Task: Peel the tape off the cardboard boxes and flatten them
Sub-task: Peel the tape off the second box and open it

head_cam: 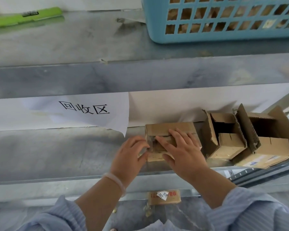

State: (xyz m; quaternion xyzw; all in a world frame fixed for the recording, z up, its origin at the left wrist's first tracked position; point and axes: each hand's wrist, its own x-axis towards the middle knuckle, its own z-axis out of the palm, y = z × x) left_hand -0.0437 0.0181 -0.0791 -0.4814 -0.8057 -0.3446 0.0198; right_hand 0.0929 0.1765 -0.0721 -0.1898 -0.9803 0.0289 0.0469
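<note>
My right hand (182, 147) lies spread flat on the small box (172, 128) near the front edge of the shelf (57, 152). My left hand (132, 155) pinches the tape (150, 145) at its left end. Light, crushable cardboard, I judge: peel there.

Big white paper sheet (90, 112) hanging off the shelf edge reads 回收区. Down low, a small white slip (162, 195) on a cardboard piece (174, 198) shows handwritten 5391. The label (257, 161) on the right-hand box (274, 147) is too blurred to read.

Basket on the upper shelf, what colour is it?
The basket is light blue, shown best in the head view.
</note>
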